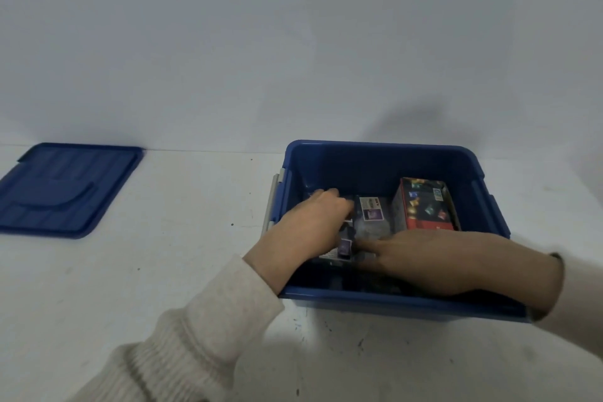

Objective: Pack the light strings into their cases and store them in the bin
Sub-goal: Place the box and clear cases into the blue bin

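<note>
An open blue bin (385,153) stands on the white table, right of centre. Inside it, a red and black light-string case (424,206) stands at the right, and a grey case with a purple picture (372,215) lies in the middle. My left hand (310,222) reaches in over the bin's left wall, its fingers closed on a case that it mostly hides; only a grey and purple corner (342,248) shows. My right hand (427,261) lies flat inside the bin near the front wall, fingers pointing left and touching the cases.
The bin's blue lid (65,189) lies flat on the table at the far left, against the wall. A grey latch handle (272,202) sits on the bin's left side. Bare white table lies between lid and bin and in front of the bin.
</note>
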Demonstrator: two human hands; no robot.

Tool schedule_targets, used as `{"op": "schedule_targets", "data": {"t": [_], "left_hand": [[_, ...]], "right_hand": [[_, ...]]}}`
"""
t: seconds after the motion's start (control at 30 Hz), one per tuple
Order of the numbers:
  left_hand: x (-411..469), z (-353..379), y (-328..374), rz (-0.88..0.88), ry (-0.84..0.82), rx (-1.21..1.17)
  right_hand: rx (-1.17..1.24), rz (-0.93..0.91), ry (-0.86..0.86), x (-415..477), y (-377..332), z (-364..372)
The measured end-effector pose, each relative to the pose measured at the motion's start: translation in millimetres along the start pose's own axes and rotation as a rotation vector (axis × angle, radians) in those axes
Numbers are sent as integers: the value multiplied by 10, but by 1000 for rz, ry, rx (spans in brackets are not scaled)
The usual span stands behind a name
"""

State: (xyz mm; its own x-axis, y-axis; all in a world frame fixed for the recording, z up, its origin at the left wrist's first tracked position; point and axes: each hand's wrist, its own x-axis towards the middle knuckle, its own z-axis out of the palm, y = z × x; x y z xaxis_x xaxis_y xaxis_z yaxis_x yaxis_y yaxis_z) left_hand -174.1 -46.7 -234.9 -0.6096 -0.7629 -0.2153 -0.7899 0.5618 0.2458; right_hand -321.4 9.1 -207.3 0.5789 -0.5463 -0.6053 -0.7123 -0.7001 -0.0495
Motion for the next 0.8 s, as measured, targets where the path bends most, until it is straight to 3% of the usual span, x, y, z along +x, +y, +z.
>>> {"op": "schedule_targets", "data": {"t": [0.1,0.2,0.3,0.43,0.6,0.8], "left_hand": [[-50,-112,30,79,294,2],[-119,-219,-47,22,597,156],[-227,-239,-184,-276,404,104],[-284,-209,-330,-324,342,-178],[-472,-233,-635,-380,370,-179],[-915,-246,-1136,-468,375,-186]], "right_hand": [[300,68,159,-99,72,-86],[505,209,589,-254,219,-77],[501,475,878,-330,291,58],[460,852,837,-237,223,176],[680,747,918,-87,-48,9],[650,696,887,290,-482,-204]]}}
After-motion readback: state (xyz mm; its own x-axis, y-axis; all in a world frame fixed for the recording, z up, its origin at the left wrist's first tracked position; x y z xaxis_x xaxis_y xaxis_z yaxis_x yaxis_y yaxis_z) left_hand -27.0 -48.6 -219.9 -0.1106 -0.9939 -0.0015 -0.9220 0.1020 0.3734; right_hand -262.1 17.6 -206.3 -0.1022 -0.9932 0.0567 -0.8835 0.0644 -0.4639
